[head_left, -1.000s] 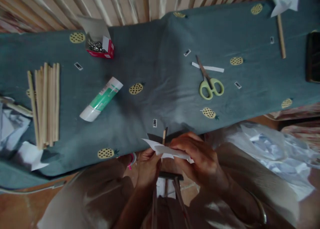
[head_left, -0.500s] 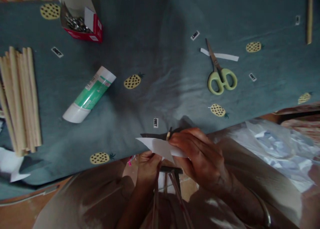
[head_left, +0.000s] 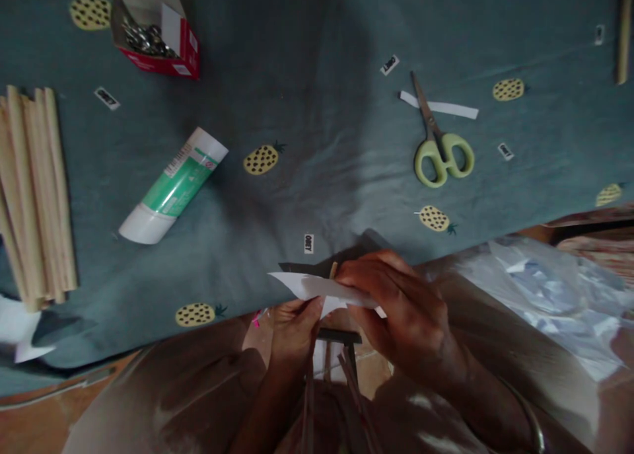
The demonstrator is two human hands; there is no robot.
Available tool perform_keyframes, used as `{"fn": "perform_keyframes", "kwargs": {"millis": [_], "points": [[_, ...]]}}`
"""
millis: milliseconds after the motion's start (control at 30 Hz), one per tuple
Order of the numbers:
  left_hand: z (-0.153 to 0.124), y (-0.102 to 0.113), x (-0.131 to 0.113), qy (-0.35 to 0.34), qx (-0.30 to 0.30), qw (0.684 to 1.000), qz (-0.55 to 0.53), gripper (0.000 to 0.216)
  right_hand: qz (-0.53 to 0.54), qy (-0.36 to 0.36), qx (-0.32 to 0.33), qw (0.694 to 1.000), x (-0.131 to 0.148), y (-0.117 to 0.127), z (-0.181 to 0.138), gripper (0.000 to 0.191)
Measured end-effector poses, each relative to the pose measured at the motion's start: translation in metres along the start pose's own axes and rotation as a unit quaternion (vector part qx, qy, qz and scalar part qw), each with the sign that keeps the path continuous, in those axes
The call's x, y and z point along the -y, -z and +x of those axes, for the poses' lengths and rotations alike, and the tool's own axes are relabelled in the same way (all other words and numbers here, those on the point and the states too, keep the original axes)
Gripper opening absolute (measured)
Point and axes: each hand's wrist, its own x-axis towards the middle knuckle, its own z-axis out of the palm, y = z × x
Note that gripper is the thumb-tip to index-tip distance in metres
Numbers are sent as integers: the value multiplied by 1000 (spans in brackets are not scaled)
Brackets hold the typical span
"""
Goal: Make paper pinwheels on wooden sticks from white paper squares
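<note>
A folded white paper piece (head_left: 307, 286) sits on the tip of a thin wooden stick (head_left: 333, 269) at the near edge of the teal cloth. My right hand (head_left: 401, 315) is closed over the paper from the right, fingers pinching it by the stick's tip. My left hand (head_left: 293, 328) grips beneath the paper, closed around the stick's lower part, which its fingers mostly hide.
On the teal pineapple-print cloth (head_left: 317, 143) lie a green-and-white glue tube (head_left: 173, 186), green-handled scissors (head_left: 438, 143) over a white paper strip (head_left: 456, 109), a red box of metal pins (head_left: 153, 41) and a bundle of wooden sticks (head_left: 34, 189). A crumpled plastic bag (head_left: 549, 295) lies right.
The view has dropped and shifted slightly, so the cloth's objects sit higher and further left. My right hand's fingers have pressed lower onto the paper; both hands stay at the stick.
</note>
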Motion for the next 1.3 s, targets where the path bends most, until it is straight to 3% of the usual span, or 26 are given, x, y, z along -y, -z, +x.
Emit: {"fn": "perform_keyframes", "kwargs": {"millis": [200,400,600,700,867,1300], "points": [[3,3,13,4,1,1000,-20,9,41,-76,8,996,3,2,2,19],[2,1,15,3,-20,998,-57,13,-8,-150,21,988,5,4,12,5],[-6,-6,4,45,5,988,-144,27,-36,-220,91,971,4,7,26,13],[-7,-4,4,30,37,983,-179,33,-82,-253,128,955,7,8,34,15],[-4,-4,7,-2,90,978,-191,30,-138,-271,160,939,12,10,47,18],[-14,-11,-6,-31,86,976,-195,13,-78,-309,232,919,-5,16,69,9]]}}
